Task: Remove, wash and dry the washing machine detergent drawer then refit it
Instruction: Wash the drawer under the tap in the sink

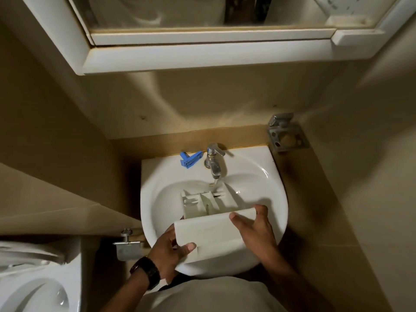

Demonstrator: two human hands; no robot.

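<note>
gripping the detergent drawer [213, 224] by its white front panel: left hand [167, 253] curling round the lower left corner, thumb lying across the panel face, fingers hidden underneath; right hand [256, 230] clasping the right end, thumb on the face, fingers wrapping over the far edge. taking the panel at both ends, probably for steadying the drawer and controlling its tilt.

holding the drawer over the washbasin [270, 176], front panel nearest the body, compartments facing up and reaching toward the tap [213, 163]. positioning the rear compartments directly below the spout, evidently for rinsing; a thin stream appearing to fall there, though faint. keeping the drawer inside the bowl line, likely for containing runoff.

lying on the basin ledge left of the tap: a blue plastic insert [190, 159], presumably taken out of the drawer for separate cleaning. judging the task at the wash stage; drying and refitting not yet done.
</note>
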